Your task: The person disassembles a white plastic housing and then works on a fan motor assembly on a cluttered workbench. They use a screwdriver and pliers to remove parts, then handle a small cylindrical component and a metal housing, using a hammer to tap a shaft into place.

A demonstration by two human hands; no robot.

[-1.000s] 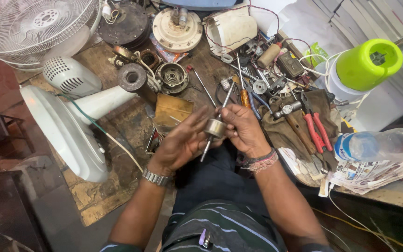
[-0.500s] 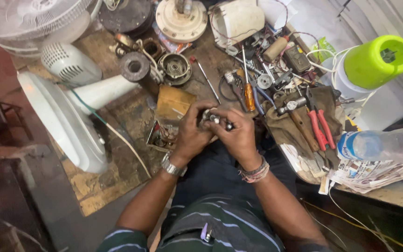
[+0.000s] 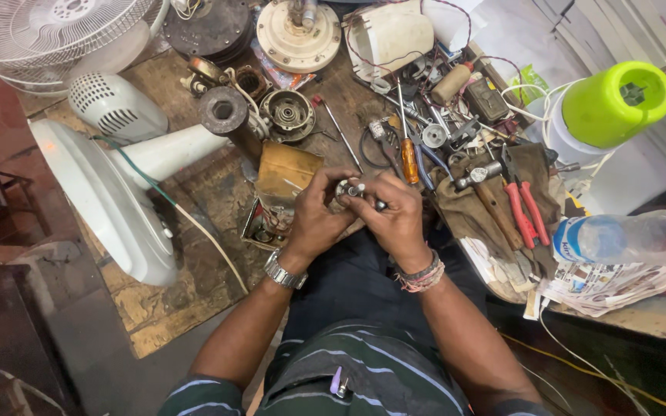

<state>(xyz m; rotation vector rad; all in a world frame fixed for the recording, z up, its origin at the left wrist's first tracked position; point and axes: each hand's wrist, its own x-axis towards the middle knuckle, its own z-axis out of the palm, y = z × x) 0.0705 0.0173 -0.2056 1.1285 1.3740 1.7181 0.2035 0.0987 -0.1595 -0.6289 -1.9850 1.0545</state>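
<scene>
Both of my hands close around a small metal motor rotor with a shaft (image 3: 354, 190), held just above the workbench's near edge. My left hand (image 3: 316, 213), with a metal watch on the wrist, grips it from the left. My right hand (image 3: 397, 218), with bead bracelets on the wrist, grips it from the right, fingers curled over the shaft end. Most of the rotor is hidden by my fingers. A small brown box of parts (image 3: 280, 186) lies directly beyond my left hand.
A white fan base and stand (image 3: 113, 196) lies at left, with a fan guard (image 3: 36, 27) behind. Motor housings (image 3: 287, 114), a screwdriver (image 3: 408, 154), a hammer (image 3: 487, 189) and red-handled pliers (image 3: 524, 209) crowd the bench. At right stand a green-lidded jar (image 3: 614, 104) and a plastic bottle (image 3: 626, 237).
My hands have closed in tighter on the rotor and turned it; its shaft, earlier hanging downward from my fingers, now lies level between both hands. The camera view has shifted slightly.
</scene>
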